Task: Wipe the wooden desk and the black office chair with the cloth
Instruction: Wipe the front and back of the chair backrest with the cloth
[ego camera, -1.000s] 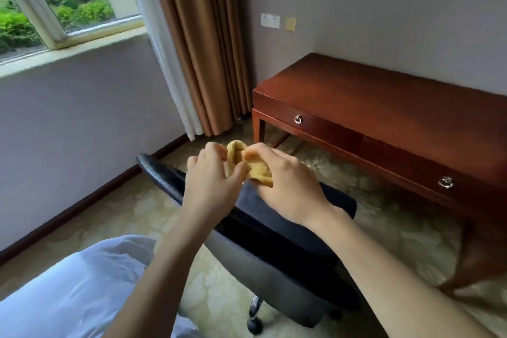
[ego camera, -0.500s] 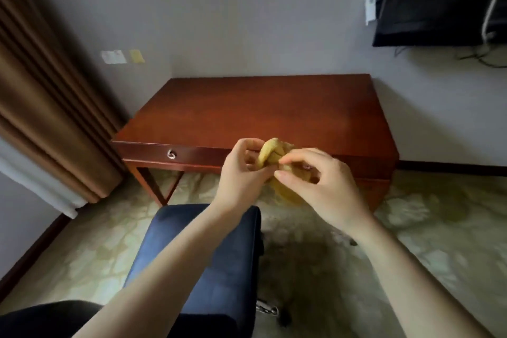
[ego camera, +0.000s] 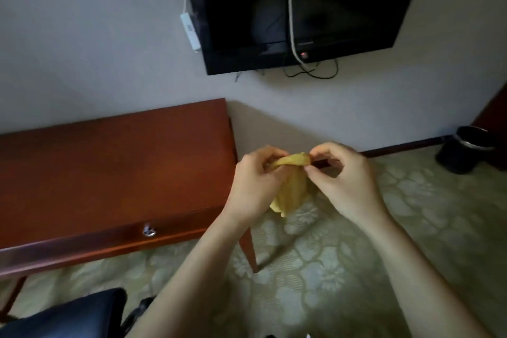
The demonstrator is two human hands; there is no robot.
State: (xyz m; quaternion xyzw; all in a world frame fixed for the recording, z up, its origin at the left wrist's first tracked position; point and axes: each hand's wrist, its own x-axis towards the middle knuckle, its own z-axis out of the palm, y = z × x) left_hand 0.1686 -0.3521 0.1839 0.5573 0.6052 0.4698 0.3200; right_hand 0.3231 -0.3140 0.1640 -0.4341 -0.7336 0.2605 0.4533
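Both hands hold a crumpled yellow cloth (ego camera: pixel 290 184) beside the reddish wooden desk (ego camera: pixel 109 173).
Left hand (ego camera: pixel 255 184) and right hand (ego camera: pixel 345 181), fingers curled, pinch its top edge.

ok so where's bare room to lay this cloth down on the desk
The desk top in view is bare, from the wall to the drawer front. Carpet between its leg and the black bin is free too. Crowded only by the chair, in front.
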